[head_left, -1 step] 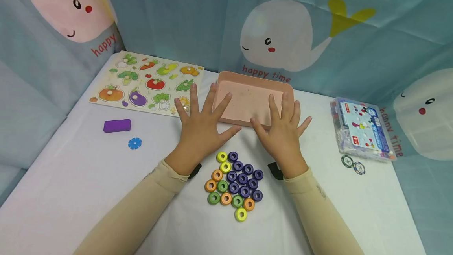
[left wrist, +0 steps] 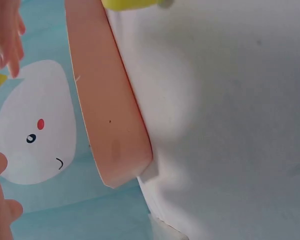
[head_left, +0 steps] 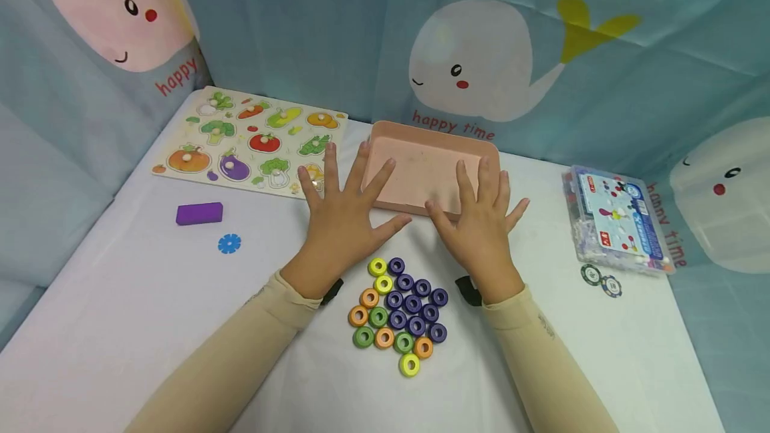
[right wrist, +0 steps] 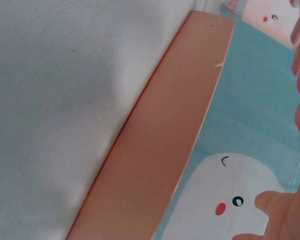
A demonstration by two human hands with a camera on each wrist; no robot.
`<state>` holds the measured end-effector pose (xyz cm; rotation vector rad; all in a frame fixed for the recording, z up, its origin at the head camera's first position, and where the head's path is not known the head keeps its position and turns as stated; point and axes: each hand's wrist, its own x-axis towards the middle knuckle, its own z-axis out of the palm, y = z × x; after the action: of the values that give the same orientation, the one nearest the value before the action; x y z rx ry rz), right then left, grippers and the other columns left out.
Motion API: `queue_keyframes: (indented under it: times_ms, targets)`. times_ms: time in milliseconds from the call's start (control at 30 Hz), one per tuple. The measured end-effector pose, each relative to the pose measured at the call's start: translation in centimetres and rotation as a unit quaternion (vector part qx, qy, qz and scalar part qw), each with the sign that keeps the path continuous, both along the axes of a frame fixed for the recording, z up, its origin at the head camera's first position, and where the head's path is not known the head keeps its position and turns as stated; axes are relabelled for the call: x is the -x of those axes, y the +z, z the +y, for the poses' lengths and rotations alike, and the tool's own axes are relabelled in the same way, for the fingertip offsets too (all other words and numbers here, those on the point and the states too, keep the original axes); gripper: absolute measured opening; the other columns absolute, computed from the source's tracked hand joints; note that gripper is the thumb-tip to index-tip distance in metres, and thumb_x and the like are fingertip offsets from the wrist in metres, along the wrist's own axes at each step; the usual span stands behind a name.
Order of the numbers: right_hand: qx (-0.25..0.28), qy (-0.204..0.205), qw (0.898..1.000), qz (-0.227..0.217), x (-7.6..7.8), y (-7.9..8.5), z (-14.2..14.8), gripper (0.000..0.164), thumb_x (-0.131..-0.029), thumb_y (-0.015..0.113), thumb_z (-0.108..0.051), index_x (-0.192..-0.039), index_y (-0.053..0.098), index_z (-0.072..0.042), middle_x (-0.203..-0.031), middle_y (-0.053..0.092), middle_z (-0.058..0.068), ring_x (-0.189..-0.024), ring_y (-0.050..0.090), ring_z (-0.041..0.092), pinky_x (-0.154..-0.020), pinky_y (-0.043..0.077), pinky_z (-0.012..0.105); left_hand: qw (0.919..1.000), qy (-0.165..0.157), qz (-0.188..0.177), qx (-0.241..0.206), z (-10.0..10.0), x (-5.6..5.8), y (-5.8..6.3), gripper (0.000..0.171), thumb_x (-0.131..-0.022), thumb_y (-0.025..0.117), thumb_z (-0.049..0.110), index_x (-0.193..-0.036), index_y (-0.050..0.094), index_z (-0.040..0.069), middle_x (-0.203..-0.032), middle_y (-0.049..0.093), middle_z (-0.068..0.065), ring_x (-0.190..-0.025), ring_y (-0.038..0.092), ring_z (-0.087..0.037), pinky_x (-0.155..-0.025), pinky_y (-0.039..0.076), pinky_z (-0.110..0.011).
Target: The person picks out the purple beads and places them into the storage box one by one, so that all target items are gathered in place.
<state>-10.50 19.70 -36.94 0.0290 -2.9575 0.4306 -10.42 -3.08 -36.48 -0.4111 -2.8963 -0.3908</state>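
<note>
Head view shows left hand (head_left: 341,222) and right hand (head_left: 481,229) splayed, each grip wide, near the pink tray (head_left: 424,169).

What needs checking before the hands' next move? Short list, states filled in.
1. Left hand free: ok, spread wide, holding nothing.
2. Right hand free: ok, also spread, holding nothing.
3. Rings reachable: ok, judging by the head view; they lie in one layer on the table, nearer the person than both hands.
4. Rings grouped by colour: not ok, if that matters; green and orange ones are intermixed.
5. Head view of the tray unblocked: not ok, both hands overlap part of it.
6. Box latched: cannot tell, no latch is clear enough.
</note>
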Motion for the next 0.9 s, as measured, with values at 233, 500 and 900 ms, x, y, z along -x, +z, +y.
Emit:
queue_keyframes:
  times_ms: [233, 500, 900]
  targets:
    - [0.005, -0.004, 1.000, -0.002, -0.4, 0.1, 0.8, 0.087, -0.092, 0.037, -0.078, -0.162, 0.015, -0.030, -0.169, -0.009, 0.003, -0.154, -0.016, 0.039, -0.106, -0.015, 0.078, 0.9999, -0.011, 0.005, -0.008, 0.2, 0.1, -0.4, 0.093, -0.084, 0.050, 0.080, -0.160, 0.010, 0.042, -0.169, -0.010, 0.001, -0.152, -0.017, -0.046, -0.108, -0.010, -0.078]
    - [0.010, -0.005, 1.000, 0.005, -1.6, 1.3, 1.5, 0.088, -0.092, 0.039, -0.077, -0.161, 0.010, -0.033, -0.169, -0.010, 0.000, -0.154, -0.015, 0.039, -0.106, -0.014, 0.077, 0.9996, -0.025, -0.009, -0.010, 0.5, 0.3, -0.4, 0.093, -0.085, 0.049, 0.080, -0.159, 0.009, 0.043, -0.169, -0.014, 0.002, -0.152, -0.018, -0.045, -0.109, -0.008, -0.077]
    - [0.068, 0.056, 0.995, -0.051, -5.5, 1.8, 3.4, 0.083, -0.096, 0.054, -0.061, -0.162, 0.014, -0.031, -0.170, 0.003, 0.003, -0.154, -0.011, 0.040, -0.110, -0.001, 0.078, 0.9946, -0.052, -0.086, -0.025, 1.3, 2.0, 0.5, 0.079, -0.086, 0.048, 0.080, -0.155, 0.032, 0.043, -0.170, 0.000, 0.002, -0.149, 0.000, -0.058, -0.110, 0.016, -0.077]
